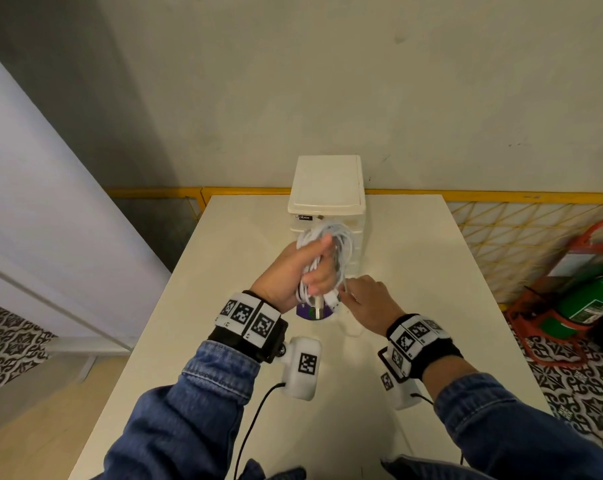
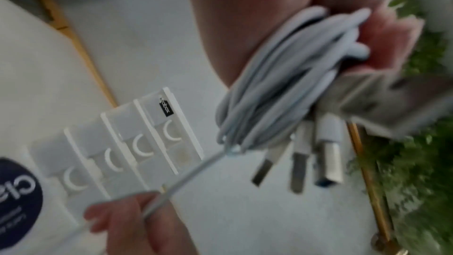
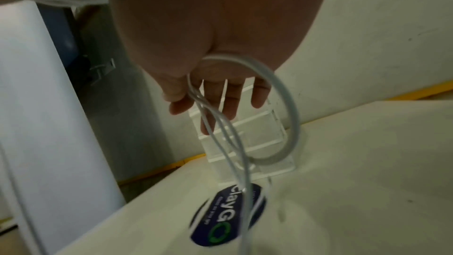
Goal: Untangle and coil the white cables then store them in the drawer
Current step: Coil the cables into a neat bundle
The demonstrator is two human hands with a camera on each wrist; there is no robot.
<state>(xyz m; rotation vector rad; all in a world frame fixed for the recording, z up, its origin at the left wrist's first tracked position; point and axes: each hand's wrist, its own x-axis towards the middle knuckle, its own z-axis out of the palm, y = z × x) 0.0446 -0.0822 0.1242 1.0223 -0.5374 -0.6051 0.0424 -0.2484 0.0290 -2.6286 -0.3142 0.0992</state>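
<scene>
My left hand (image 1: 318, 266) grips a coiled bundle of white cables (image 1: 331, 237), raised in front of the small white drawer unit (image 1: 327, 188). In the left wrist view the bundle (image 2: 282, 84) shows three USB plugs (image 2: 328, 160) hanging from it. A single taut strand (image 2: 196, 170) runs from the bundle to my right hand (image 2: 137, 218). My right hand (image 1: 353, 289) pinches that strand just right of and below the bundle. In the right wrist view a loose cable loop (image 3: 286, 108) curves under my right hand's fingers (image 3: 230, 104). The drawer fronts (image 2: 137, 148) look closed.
A round purple sticker (image 1: 313, 313) lies on the white table (image 1: 431, 289) under my hands. Behind the table are a wall and a yellow rail (image 1: 483, 195). To the right on the floor stands a green cylinder in a red frame (image 1: 584, 299).
</scene>
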